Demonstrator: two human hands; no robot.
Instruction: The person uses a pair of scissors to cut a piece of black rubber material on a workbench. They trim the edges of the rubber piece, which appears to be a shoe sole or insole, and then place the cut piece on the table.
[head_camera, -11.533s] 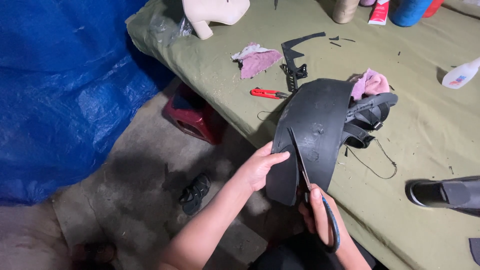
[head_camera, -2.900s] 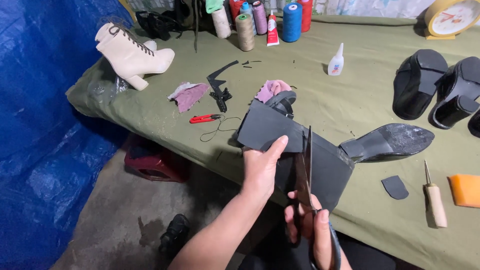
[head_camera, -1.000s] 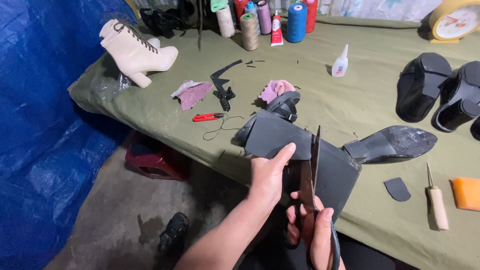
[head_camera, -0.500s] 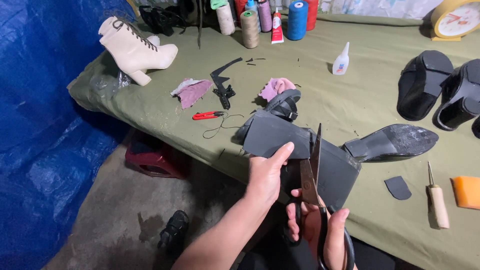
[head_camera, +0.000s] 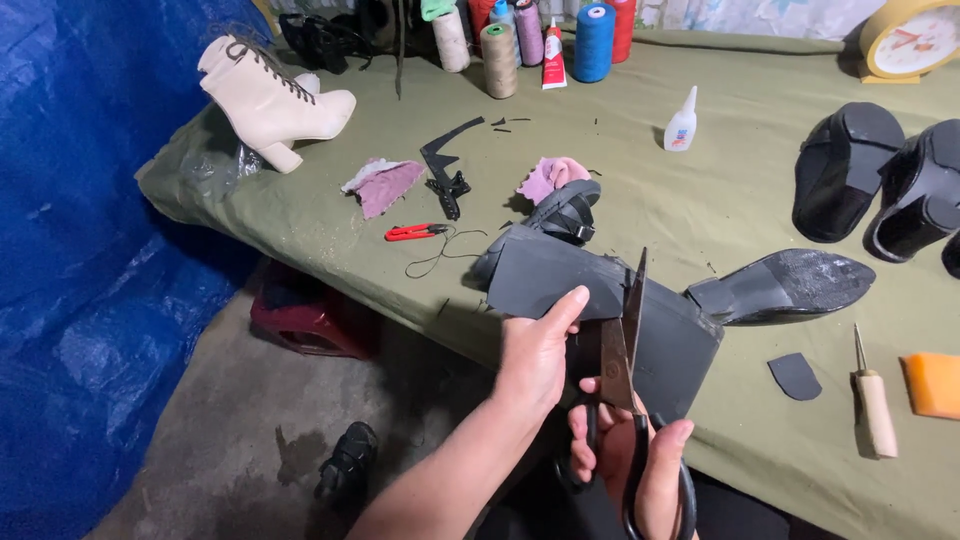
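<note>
My left hand (head_camera: 535, 355) has its grip clamped on the dark rubber sheet (head_camera: 600, 300), bottom centre of frame, thumb on top, sheet held just above the bench (head_camera: 700, 200) edge. Right hand (head_camera: 640, 465) w/ grip closed thru the scissors (head_camera: 625, 370) handles, blades up & cutting into the sheet's near edge. Black shoe sole (head_camera: 790, 285) just right of the sheet; awl (head_camera: 873, 400) lower right.
</note>
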